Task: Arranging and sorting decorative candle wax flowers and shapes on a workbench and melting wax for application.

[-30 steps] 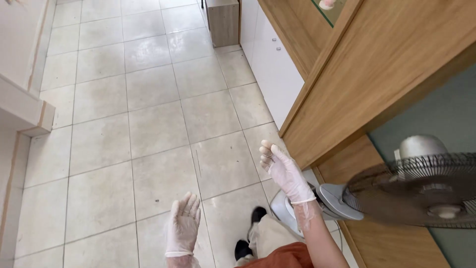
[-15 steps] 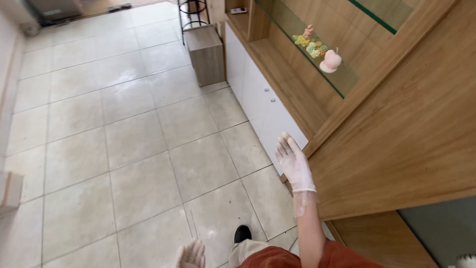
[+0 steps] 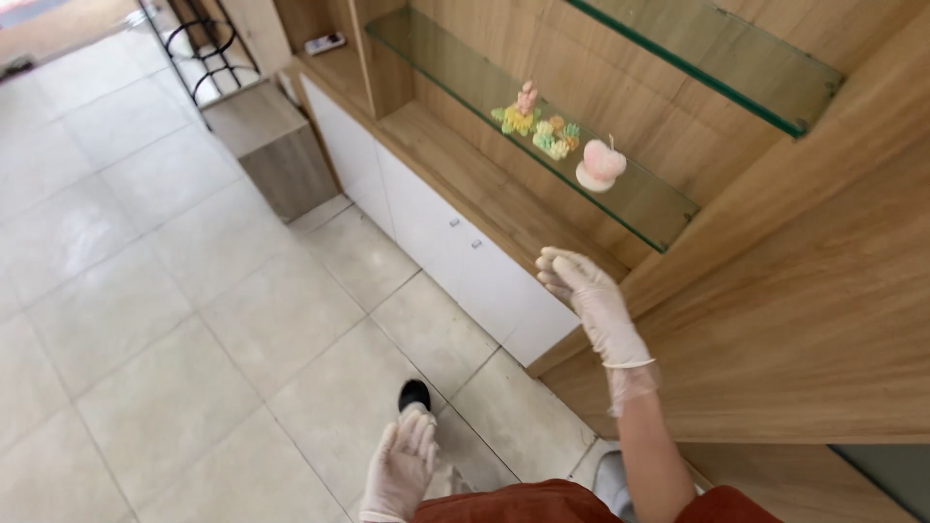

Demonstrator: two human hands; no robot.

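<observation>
Two gloved hands in view, both empty. Right hand (image 3: 593, 300) raised in front of the wooden shelf unit (image 3: 775, 320), fingers (image 3: 554, 263) loosely curled and a little apart, gripping nothing, touching nothing that can be made out; nearest to the edge of the wooden counter (image 3: 465, 179) and the white cabinet doors (image 3: 455, 257) below it. Left hand (image 3: 402, 465) held low near the body, fingers extended and lightly spread, palm side hidden, wrist cut off by the bottom edge.

Hard to read: thin translucent gloves on both hands, with the cuff bunched at the right wrist. Black shoe tip (image 3: 415, 393) only partly seen above the left hand. Rust-coloured garment (image 3: 542, 504) cut off at bottom. Grey object (image 3: 610, 479) beside the right forearm mostly hidden, kind not determinable.

On the lower glass shelf (image 3: 426, 44): pink heart-shaped candle (image 3: 601, 163), cluster of small flower-shaped pieces (image 3: 542, 131) in yellow, green and pink, well apart from the right hand. Second glass shelf (image 3: 736, 58) above. Small white device (image 3: 325, 43) on the far counter, details too small.

Floor of pale square tiles (image 3: 145, 320). Low wooden block (image 3: 276, 155) on the floor by the cabinet end, black metal rack (image 3: 194, 44) behind it.
</observation>
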